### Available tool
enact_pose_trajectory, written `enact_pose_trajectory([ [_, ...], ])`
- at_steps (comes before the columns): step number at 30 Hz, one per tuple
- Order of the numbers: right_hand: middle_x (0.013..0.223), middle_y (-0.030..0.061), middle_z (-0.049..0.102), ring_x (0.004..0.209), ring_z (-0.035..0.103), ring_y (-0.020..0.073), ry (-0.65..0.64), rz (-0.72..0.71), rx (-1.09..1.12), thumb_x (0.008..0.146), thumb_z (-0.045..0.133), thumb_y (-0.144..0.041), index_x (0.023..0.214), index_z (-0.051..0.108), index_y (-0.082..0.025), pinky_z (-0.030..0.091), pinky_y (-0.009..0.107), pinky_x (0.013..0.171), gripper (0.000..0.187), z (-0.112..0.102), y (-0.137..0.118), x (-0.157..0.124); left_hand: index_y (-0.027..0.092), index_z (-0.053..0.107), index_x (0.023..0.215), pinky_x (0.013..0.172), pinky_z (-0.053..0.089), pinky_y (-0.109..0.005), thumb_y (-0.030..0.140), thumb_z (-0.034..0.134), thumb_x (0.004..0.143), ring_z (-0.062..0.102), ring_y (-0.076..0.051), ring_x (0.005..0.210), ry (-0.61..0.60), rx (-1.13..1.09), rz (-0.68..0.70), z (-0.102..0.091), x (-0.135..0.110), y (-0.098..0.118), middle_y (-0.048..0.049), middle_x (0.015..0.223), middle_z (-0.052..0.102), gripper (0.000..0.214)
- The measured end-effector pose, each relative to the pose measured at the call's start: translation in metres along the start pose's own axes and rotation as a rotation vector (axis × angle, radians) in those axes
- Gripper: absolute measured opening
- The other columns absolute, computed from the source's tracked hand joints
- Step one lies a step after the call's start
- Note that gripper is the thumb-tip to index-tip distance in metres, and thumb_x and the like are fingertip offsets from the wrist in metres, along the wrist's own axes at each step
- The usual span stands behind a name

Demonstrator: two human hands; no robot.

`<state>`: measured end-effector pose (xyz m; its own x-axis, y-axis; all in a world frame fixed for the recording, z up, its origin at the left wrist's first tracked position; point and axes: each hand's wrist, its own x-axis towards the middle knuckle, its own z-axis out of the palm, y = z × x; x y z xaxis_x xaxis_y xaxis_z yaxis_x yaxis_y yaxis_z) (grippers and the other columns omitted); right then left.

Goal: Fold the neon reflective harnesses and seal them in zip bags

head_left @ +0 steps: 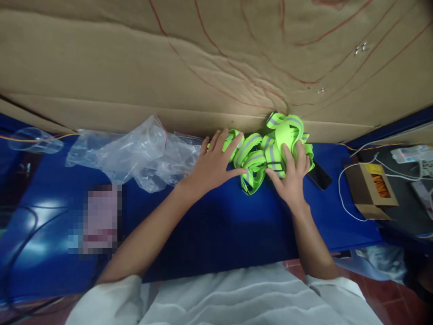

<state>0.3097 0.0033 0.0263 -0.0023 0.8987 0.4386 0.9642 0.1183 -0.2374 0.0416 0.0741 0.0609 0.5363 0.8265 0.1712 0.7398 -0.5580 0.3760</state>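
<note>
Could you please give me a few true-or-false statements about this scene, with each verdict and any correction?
1. The right hand is touching the green straps. True.
2. The left hand is clenched into a fist. False: its fingers and thumb are spread at the left end of the straps.
3. The clear plastic lies to the right of the straps. False: it lies to their left.
4. A dark phone lies on the blue table, to the right of the straps. True.
5. The small box is closed. False: it is open, with something orange showing inside.
</note>
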Motion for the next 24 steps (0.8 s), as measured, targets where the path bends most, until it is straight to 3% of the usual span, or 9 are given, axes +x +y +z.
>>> enact_pose_trajectory([
  [7, 0.176, 0.0182, 0.023, 0.165, 0.022, 0.0391, -0.029, -0.041, -0.034, 0.103, 0.048, -0.066, 0.168, 0.031, -0.026, 0.021, 0.062, 0.128, 0.077, 0.007, 0.009, -0.009, 0.028, 0.035, 0.167, 0.129, 0.036, -0.055, 0.061, 0.079, 0.087, 0.040, -0.040, 0.156, -0.244, -0.128, 0.012, -0.002, -0.007, -0.049, -0.0183, 0.170, 0.036, 0.098],
  [11, 0.175, 0.0189, 0.026, 0.164, 0.026, 0.0382, 0.007, -0.076, -0.039, 0.103, 0.050, -0.065, 0.165, 0.035, -0.026, 0.022, 0.060, 0.128, 0.075, 0.012, 0.010, -0.011, 0.020, 0.037, 0.165, 0.128, 0.038, -0.057, 0.027, 0.083, 0.086, 0.042, -0.042, 0.153, -0.223, 0.024, -0.099, 0.000, -0.006, -0.040, -0.0203, 0.165, 0.040, 0.091],
  [15, 0.170, 0.0182, 0.037, 0.159, 0.037, 0.0377, 0.105, -0.091, -0.048, 0.104, 0.052, -0.059, 0.161, 0.042, -0.025, 0.018, 0.062, 0.128, 0.067, 0.006, 0.000, -0.011, 0.020, 0.054, 0.150, 0.107, 0.055, -0.051, 0.020, 0.068, 0.092, 0.063, -0.038, 0.131, -0.203, 0.077, -0.123, -0.007, -0.007, -0.032, -0.0173, 0.150, 0.057, 0.060],
  [17, 0.165, 0.0170, 0.044, 0.156, 0.042, 0.0373, 0.171, -0.131, -0.028, 0.104, 0.054, -0.054, 0.157, 0.047, -0.025, 0.020, 0.062, 0.129, 0.061, -0.005, -0.009, -0.007, 0.023, 0.066, 0.132, 0.098, 0.057, -0.045, 0.018, 0.067, 0.090, 0.069, -0.033, 0.115, -0.092, 0.034, -0.129, -0.023, -0.005, -0.037, -0.0114, 0.133, 0.068, 0.043],
  [19, 0.162, 0.0153, 0.049, 0.154, 0.044, 0.0374, 0.197, -0.186, 0.026, 0.104, 0.055, -0.051, 0.155, 0.049, -0.027, 0.025, 0.061, 0.129, 0.057, -0.021, -0.022, 0.004, 0.025, 0.072, 0.113, 0.091, 0.055, -0.037, 0.015, 0.071, 0.084, 0.069, -0.025, 0.096, 0.167, -0.103, -0.132, -0.044, -0.003, -0.044, -0.0037, 0.109, 0.075, 0.031],
  [22, 0.160, 0.0128, 0.050, 0.154, 0.045, 0.0353, 0.125, -0.276, 0.209, 0.102, 0.059, -0.051, 0.159, 0.041, -0.031, 0.033, 0.057, 0.129, 0.064, -0.046, -0.050, 0.032, 0.023, 0.071, 0.095, 0.075, 0.049, -0.024, 0.010, 0.080, 0.073, 0.060, -0.014, 0.077, 0.626, -0.547, -0.006, -0.074, 0.003, -0.042, 0.0036, 0.088, 0.071, 0.027],
  [24, 0.166, 0.0118, 0.044, 0.158, 0.040, 0.0334, 0.004, -0.366, 0.373, 0.096, 0.069, -0.056, 0.166, 0.029, -0.030, 0.033, 0.054, 0.132, 0.084, -0.055, -0.072, 0.055, 0.022, 0.067, 0.093, 0.066, 0.046, -0.021, 0.010, 0.086, 0.069, 0.056, -0.010, 0.072, 0.765, -0.943, 0.125, -0.087, 0.007, -0.027, 0.0053, 0.085, 0.066, 0.033],
])
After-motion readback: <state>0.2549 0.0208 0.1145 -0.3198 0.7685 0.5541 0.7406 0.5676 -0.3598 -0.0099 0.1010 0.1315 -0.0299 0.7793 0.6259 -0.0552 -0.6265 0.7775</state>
